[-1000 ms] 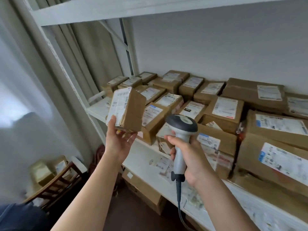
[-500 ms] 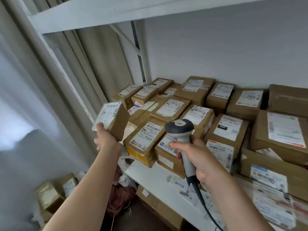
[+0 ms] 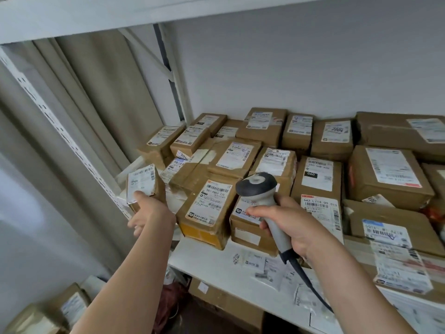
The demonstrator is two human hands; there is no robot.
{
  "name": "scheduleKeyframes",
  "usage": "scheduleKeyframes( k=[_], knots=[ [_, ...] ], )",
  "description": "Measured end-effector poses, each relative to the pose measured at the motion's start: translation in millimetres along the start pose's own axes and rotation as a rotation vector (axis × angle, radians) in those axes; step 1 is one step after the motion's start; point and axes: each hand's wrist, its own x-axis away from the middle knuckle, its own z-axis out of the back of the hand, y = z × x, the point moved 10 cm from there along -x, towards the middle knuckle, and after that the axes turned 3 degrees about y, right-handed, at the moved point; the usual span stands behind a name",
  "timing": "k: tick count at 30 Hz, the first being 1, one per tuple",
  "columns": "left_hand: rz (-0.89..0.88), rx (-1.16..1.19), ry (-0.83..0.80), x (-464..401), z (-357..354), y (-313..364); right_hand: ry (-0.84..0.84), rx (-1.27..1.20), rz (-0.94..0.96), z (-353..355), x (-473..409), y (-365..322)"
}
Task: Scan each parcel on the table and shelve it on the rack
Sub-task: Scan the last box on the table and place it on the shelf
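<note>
- The right hand (image 3: 287,222) is clenched around the grey handle of a barcode scanner (image 3: 263,201), its dark head raised and its cable trailing down toward the lower right.
- The left hand (image 3: 150,214) grips a small cardboard parcel (image 3: 145,185) from below, white label facing up, at the left front edge of the shelf (image 3: 216,261).
- Loose paper labels (image 3: 267,266) lie on the white shelf board.
- Behind them, many labelled brown boxes (image 3: 320,182) fill the shelf to the wall.
</note>
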Motion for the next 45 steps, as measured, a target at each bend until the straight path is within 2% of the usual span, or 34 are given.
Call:
scheduleKeyframes(
  k=[8, 26, 32, 39, 42, 45],
  knots=[
    [-0.012, -0.042, -0.017, -2, -6, -2, -0.01, 0.043, 0.01, -6, 2, 0],
    [-0.034, -0.06, -0.029, -23, -10, 17, -0.238, 0.166, 0.076, -50, 9, -2],
    [-0.035, -0.109, -0.046, -34, -19, 19, -0.225, 0.151, 0.061, -53, 5, 6],
    [-0.138, -0.117, -0.092, -58, -35, 41, -0.172, 0.113, 0.04, -48, 1, 10],
    [-0.174, -0.254, -0.054, -67, -37, 47, -0.144, 0.104, 0.029, -45, 0, 12],
    [-0.243, -0.325, -0.104, -64, -44, 53, -0.125, 0.111, 0.022, -43, 0, 12]
  ],
)
